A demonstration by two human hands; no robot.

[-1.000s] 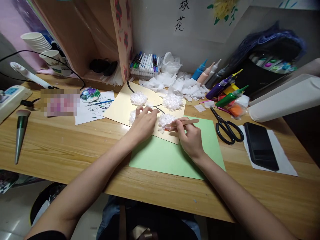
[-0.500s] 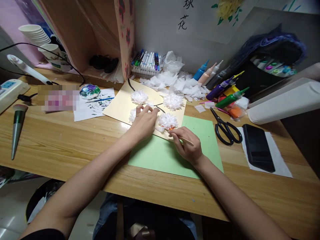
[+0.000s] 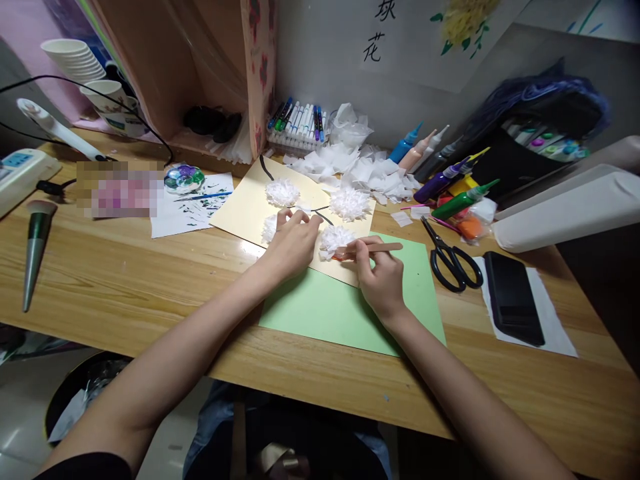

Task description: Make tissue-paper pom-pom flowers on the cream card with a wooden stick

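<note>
My right hand (image 3: pixel 383 280) grips a flat wooden stick (image 3: pixel 391 247). Its far end reaches the edge of a fluffy white paper flower (image 3: pixel 336 240), where an orange-red patch shows. That flower and several others are on a cream sheet (image 3: pixel 237 210) with black curved stems. Fingers bent and apart, my left hand (image 3: pixel 293 243) rests on the sheet among the flowers and partly covers the lower left one (image 3: pixel 269 228). Beneath the cream sheet lies a green sheet (image 3: pixel 320 310).
Torn white tissue paper (image 3: pixel 350 163) is heaped behind the sheet, beside a tray of markers (image 3: pixel 297 127). Paint bottles (image 3: pixel 407 143) stand behind. Black scissors (image 3: pixel 447 257) and a phone (image 3: pixel 513 297) lie to the right. Leftward are a paint palette (image 3: pixel 184 179) and a large brush (image 3: pixel 37 247).
The wooden stick has swung from slanting down to nearly level as my right hand turned and rose slightly. My left hand keeps its place on the sheet. The view has shifted a little.
</note>
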